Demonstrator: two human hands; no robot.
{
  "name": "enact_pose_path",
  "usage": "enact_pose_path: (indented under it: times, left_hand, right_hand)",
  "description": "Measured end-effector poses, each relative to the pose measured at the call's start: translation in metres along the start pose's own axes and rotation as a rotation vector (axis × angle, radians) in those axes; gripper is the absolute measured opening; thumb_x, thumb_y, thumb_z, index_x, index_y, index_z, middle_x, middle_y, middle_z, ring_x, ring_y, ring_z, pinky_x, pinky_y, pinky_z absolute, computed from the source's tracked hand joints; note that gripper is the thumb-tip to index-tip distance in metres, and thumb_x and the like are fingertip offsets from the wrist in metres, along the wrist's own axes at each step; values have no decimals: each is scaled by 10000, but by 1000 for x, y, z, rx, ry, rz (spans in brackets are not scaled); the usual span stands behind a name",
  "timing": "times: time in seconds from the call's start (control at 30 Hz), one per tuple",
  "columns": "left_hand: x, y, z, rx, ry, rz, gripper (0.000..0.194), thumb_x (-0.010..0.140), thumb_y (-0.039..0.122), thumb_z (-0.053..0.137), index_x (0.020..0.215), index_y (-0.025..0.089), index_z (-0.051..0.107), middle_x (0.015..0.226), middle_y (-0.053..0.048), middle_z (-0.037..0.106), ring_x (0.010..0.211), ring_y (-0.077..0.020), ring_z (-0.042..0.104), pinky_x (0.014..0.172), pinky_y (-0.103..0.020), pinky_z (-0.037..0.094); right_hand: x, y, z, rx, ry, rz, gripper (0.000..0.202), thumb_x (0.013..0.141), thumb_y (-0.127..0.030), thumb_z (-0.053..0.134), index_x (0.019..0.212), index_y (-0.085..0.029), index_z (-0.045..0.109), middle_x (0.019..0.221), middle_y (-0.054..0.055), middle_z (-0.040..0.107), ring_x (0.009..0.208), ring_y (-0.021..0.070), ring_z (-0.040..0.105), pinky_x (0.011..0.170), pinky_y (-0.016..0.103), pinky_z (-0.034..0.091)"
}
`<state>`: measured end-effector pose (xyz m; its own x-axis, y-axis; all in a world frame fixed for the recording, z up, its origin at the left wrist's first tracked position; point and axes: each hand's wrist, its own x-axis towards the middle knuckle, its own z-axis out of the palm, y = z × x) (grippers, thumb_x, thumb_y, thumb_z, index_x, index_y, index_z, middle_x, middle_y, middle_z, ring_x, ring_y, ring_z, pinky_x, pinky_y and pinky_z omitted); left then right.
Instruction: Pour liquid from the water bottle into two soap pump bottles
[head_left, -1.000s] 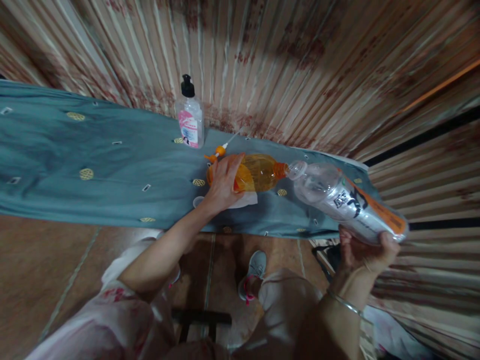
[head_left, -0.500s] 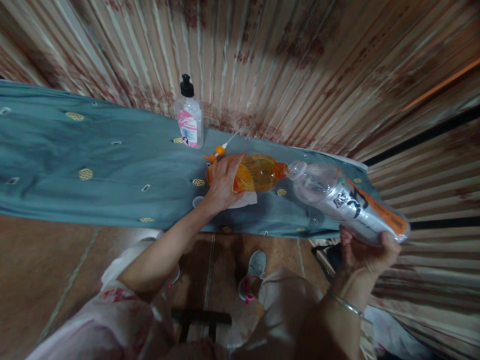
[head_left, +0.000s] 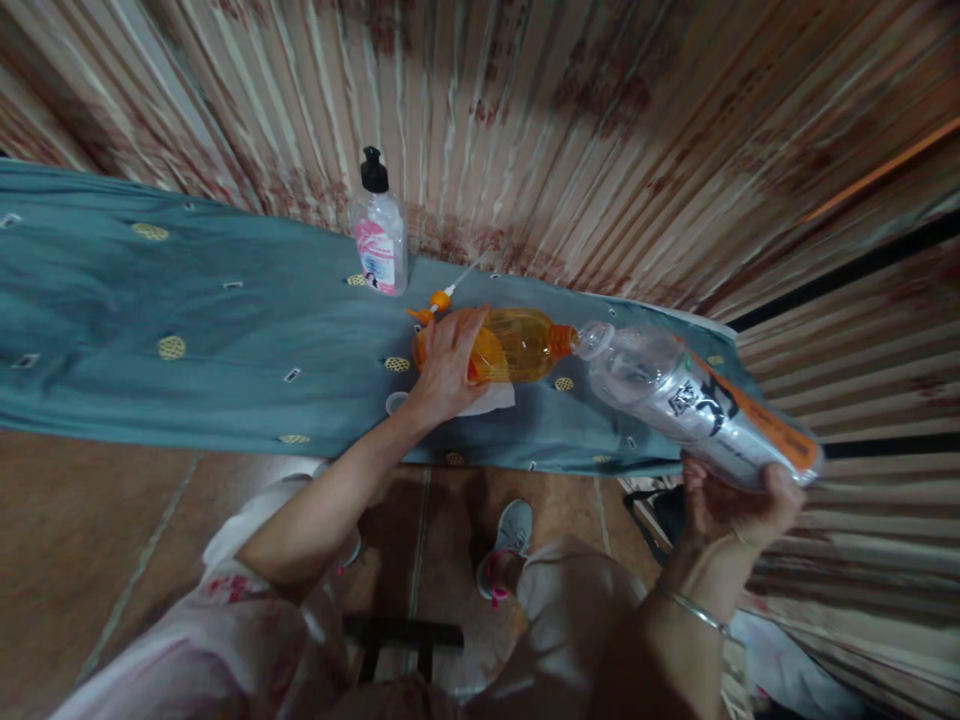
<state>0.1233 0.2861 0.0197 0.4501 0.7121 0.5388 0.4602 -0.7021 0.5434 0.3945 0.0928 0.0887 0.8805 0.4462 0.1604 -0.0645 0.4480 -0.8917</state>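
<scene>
My left hand (head_left: 448, 365) is wrapped round the base of an orange see-through bottle (head_left: 521, 345), its uncapped neck toward the right. My right hand (head_left: 739, 505) grips the lower end of a clear plastic bottle (head_left: 675, 385) with an orange and silver label, tilted so that its mouth meets the orange bottle's neck. Whether liquid passes between them I cannot tell. Just behind my left hand lies an orange pump head (head_left: 439, 300) with a thin clear tube. A white piece, perhaps paper (head_left: 491, 399), shows beneath the orange bottle.
A clear pump bottle (head_left: 381, 245) with a black top and pink label stands at the back of the cloth-covered table (head_left: 225, 330). A small round clear cap (head_left: 396, 403) lies near my left wrist. Pleated curtains (head_left: 480, 120) hang behind; a dark stool (head_left: 405, 633) is below.
Almost nothing differs. The clear bottle and my right hand have shifted very slightly to the right; my left hand and the orange bottle stay in place.
</scene>
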Motion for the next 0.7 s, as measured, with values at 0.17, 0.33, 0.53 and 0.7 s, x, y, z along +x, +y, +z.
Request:
enact_pose_path:
  times: [0.17, 0.33, 0.53, 0.7]
  left_hand:
    - [1, 2, 0, 1, -3, -20, 931, 703, 252, 763, 1527, 162, 339, 1468, -182, 507, 1375, -356, 450, 1189, -541, 303]
    - [0, 1, 1, -9, 0, -30, 919, 724, 296, 778, 1528, 176, 349, 1472, -178, 504, 1379, -363, 439, 1191, -557, 297]
    - [-1, -1, 2, -16, 0, -17, 932, 730, 301, 772, 1539, 160, 333, 1472, -185, 499, 1386, -366, 432, 1198, -570, 285]
    - [-1, -1, 2, -16, 2, -11, 920, 733, 296, 773, 1540, 176, 348, 1470, -175, 493, 1394, -364, 426, 1198, -559, 298]
  right_hand:
    - [1, 0, 0, 2, -9, 0, 509, 453, -321, 628, 956, -251, 667, 1178, 29, 696, 937, 271, 699, 321, 156, 419]
    - [0, 0, 0, 9, 3, 10, 529, 437, -311, 635, 962, -242, 660, 1166, 40, 692, 908, 256, 692, 327, 152, 416]
    - [1, 1, -3, 11, 4, 7, 544, 448, -322, 648, 986, -241, 665, 1165, 35, 693, 742, 172, 646, 322, 154, 402]
    - [2, 0, -2, -6, 9, 20, 562, 433, -333, 632, 987, -245, 656, 1182, 44, 694, 894, 268, 699, 319, 154, 406]
